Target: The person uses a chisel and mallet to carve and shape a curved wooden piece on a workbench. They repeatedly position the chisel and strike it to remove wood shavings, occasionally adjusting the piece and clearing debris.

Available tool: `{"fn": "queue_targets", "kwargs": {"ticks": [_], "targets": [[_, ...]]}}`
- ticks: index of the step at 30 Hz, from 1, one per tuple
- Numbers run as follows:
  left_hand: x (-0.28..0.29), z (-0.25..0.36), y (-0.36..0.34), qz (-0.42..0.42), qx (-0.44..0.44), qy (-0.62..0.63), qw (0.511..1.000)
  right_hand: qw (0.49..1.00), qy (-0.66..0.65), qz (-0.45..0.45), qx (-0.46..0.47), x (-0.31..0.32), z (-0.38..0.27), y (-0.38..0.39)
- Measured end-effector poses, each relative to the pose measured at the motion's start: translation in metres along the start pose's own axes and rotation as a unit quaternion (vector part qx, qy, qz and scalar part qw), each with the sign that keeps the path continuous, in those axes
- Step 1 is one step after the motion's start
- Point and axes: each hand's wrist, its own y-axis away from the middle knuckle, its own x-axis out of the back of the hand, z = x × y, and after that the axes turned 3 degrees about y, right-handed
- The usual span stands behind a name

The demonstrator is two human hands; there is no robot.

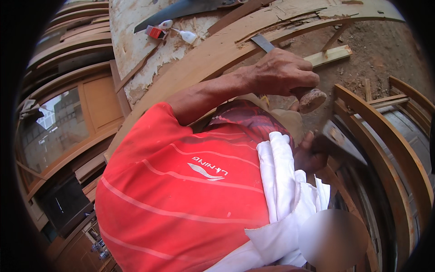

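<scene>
Far left: stacked wooden frames point(74, 27), glazed door point(59, 122) below. Next, on a worn pale sheet point(131, 68): red-and-white box point(155, 32), small white bottle point(186, 36), with a long blue-grey tool point(181, 16) above, saw-like.

Then the curved board point(199, 63), long axis lower left to upper right, slightly bowed. Smooth on the left run, splintered strip point(281, 25) on the upper right run. Progress, as a judgement: some wood already broken out there, surface still ragged, so cleanup probably left. Total amount left: can't tell.

Middle: chisel point(263, 44) at the board's near edge, flat blade up-left, handle butt down-right, long axis diagonal between. Tip contact: can't tell. Left hand point(285, 72) in a full fist round the chisel handle, no gap visible, butt sticking out below the fist.

Right of the red shirt point(181, 190) and white cloth point(281, 181): right hand point(312, 154), blurred and shadowed, fingers seemingly curled, just beside a grey flat-sided tool point(346, 145). Actual grip: can't tell. Far right: curved wooden frame point(385, 131).
</scene>
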Motion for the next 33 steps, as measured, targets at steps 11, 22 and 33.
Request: {"fn": "queue_targets", "kwargs": {"ticks": [11,22,33], "targets": [[0.001,-0.001,0.005,0.000,0.020,-0.014,1.000,0.999,0.006,0.021,-0.043,-0.018,-0.017,-0.010],[0.007,-0.002,-0.008,0.054,0.031,0.017,0.998,0.997,0.022,-0.026,-0.062,-0.012,-0.014,-0.008],[0.001,0.015,0.003,0.028,0.035,-0.018,0.999,0.986,-0.022,-0.006,-0.165,0.033,-0.003,0.008]]}}
